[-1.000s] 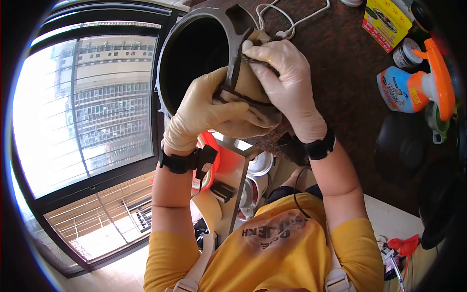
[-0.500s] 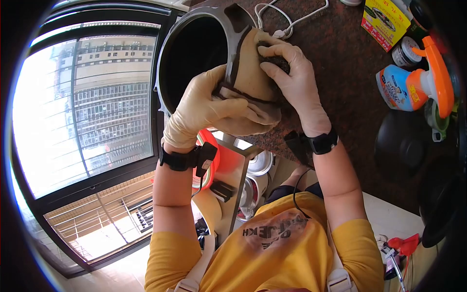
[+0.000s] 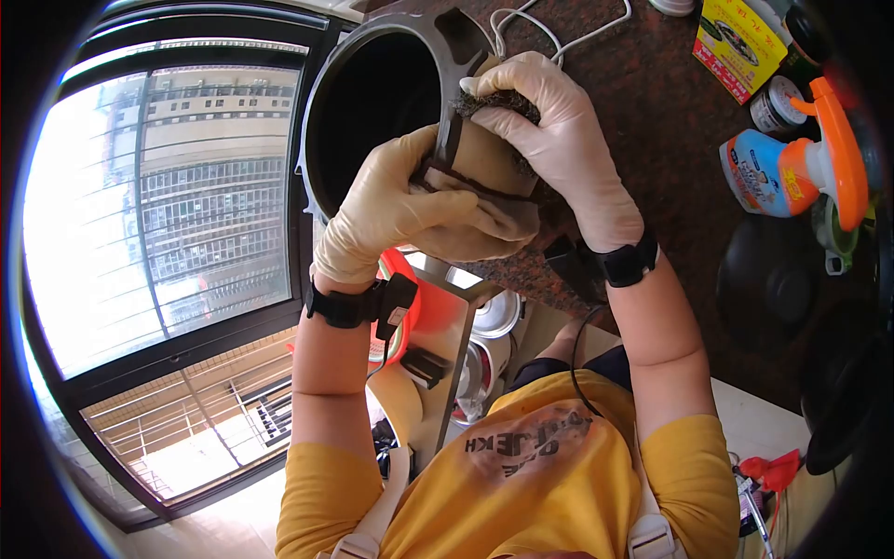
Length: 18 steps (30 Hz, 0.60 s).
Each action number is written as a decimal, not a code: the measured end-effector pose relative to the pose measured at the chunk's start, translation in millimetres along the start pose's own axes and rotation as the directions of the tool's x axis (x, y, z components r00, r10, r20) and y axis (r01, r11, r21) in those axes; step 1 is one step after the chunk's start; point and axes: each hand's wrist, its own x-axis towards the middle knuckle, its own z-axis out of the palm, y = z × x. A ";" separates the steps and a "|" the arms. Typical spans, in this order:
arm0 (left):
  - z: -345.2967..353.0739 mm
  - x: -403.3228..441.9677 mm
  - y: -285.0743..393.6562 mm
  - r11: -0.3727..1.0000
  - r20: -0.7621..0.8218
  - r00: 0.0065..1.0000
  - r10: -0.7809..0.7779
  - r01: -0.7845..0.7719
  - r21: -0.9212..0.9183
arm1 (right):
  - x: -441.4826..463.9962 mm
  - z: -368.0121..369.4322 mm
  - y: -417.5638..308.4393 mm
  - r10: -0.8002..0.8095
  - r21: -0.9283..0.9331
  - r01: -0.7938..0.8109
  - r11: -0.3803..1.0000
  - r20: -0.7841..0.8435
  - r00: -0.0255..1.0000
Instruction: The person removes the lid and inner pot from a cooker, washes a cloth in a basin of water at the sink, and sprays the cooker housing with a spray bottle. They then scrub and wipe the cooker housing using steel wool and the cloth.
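Note:
A large hollow appliance body (image 3: 438, 47), with a dark round opening and a beige side, is tilted on its side near the counter's left edge. My left hand (image 3: 391, 210), in a cream glove, is closed on its lower part, thumb near the rim and fingers around the beige base. In my right hand (image 3: 559, 121), also gloved, is a dark mesh scouring pad (image 3: 503, 104), pinched between thumb and fingers and touching the beige side beside the rim. The palm side of my right hand is partly hidden.
Right on the dark counter (image 3: 643, 140) are a blue spray bottle (image 3: 759, 172) with an orange trigger, a jar (image 3: 778, 104), a yellow box (image 3: 740, 42) and a black lid (image 3: 768, 279). A white cable (image 3: 596, 37) lies behind. A window (image 3: 186, 186) is at left.
The right hand with the pad moved off the rim to the right along the beige side, then back left to the rim. The left hand has kept its hold.

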 end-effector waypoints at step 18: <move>5.3 -1.5 7.8 0.996 -0.040 0.998 -0.041 0.038 -0.076 | 10.5 16.3 6.6 0.003 -0.184 -0.029 0.982 -0.138 0.990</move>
